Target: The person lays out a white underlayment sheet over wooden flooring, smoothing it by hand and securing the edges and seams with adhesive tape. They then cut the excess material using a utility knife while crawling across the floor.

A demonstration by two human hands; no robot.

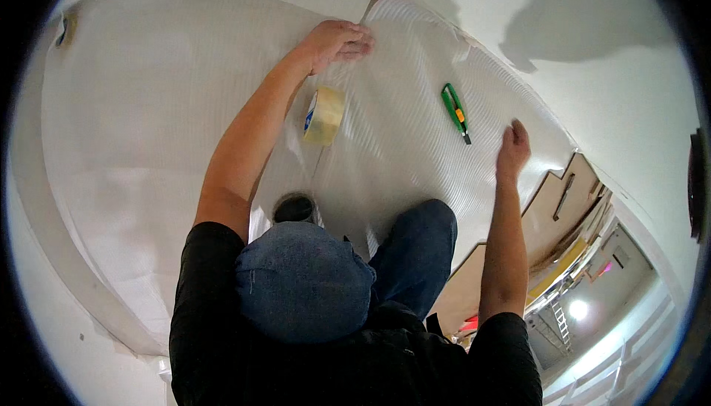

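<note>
Covering most of the ground, a whitish, half-transparent sheet (148,147) spreads from the left side far toward the right, and on its right part fine ribs are visible. Near its upper left border is a small rounded object (67,31), which looks like a roll of tape, but it is too small and bent by the lens to be sure. Going to the right, the left hand (341,43) reaches to the upper part of the sheet, its fingers extended and lying close to one another; I see nothing held in it. Just below this hand is a roll of clear, yellowish tape (324,116), and lower, a dark round thing (295,209) shows beside the denim-covered knee (305,280) (maybe it is a shoe, I cannot tell). Further right, on the ribbed area, a green cutter (457,113) with a yellow slider lies aslant between the two hands, touched by neither. The right hand (514,143) is near the cutter, with its fingers curled inward; whether they pinch something, I cannot tell. Right of this forearm there are brown boards (543,210), on which rests a narrow dark bar (564,196). Beyond them, a ladder (561,321) and a bright lamp (578,310) appear, and the white wall (629,102) rises above.
</note>
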